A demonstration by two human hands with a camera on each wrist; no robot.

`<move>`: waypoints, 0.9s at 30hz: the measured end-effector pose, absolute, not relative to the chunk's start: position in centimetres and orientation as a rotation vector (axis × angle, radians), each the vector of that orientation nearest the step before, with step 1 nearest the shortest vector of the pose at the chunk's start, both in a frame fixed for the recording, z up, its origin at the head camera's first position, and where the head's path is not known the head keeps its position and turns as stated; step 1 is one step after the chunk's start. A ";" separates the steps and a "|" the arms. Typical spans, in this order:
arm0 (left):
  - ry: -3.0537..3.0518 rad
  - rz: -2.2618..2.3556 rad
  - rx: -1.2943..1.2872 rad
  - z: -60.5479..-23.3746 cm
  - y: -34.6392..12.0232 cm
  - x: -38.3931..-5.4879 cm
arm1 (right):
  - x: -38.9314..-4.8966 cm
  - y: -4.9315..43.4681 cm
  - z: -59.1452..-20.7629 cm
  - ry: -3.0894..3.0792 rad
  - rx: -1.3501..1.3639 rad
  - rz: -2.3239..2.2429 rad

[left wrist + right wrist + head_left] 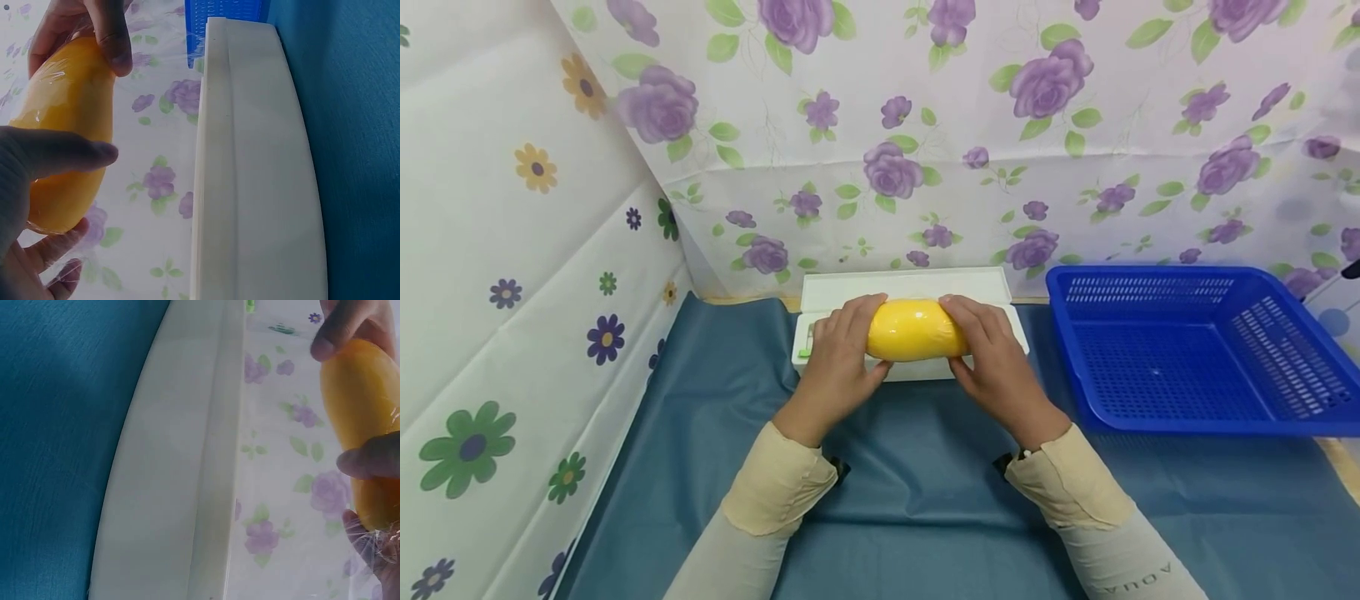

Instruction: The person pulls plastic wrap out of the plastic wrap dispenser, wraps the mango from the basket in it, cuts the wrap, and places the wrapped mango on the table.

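Observation:
A glossy yellow mango (917,331) is held up level between both hands, above a long white cling film dispenser (925,370). My left hand (838,354) grips its left end, thumb below and fingers over the top. At the other end, my right hand (996,358) grips it the same way. In the left wrist view, clear cling film (65,50) lies tight over the mango, with loose wrinkled bits by the fingers. The dispenser's lid (910,286) stands raised at the back, and a small green piece (805,353) shows at its left. The hands and mango hide the dispenser's middle.
A blue perforated plastic basket (1165,367) stands to the right of the dispenser. Dark teal cloth (917,550) covers the table. A flower-patterned sheet (850,100) hangs behind, and another patterned sheet (535,242) runs along the left side.

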State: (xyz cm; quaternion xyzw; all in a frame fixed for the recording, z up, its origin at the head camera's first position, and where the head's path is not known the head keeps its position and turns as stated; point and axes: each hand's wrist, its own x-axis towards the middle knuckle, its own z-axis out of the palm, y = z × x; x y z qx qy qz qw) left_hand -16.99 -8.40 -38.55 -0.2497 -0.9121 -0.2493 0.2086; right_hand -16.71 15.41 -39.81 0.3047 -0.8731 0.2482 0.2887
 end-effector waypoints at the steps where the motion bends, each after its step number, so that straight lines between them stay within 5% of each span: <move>1: -2.525 -0.699 -0.692 -38.5 -8.4 -17.0 | -16.7 15.4 -39.8 -2.327 0.811 0.664; 27: -2.342 -0.705 -0.682 -37.6 -8.4 -16.5 | -16.8 15.2 -38.5 -2.234 0.826 0.591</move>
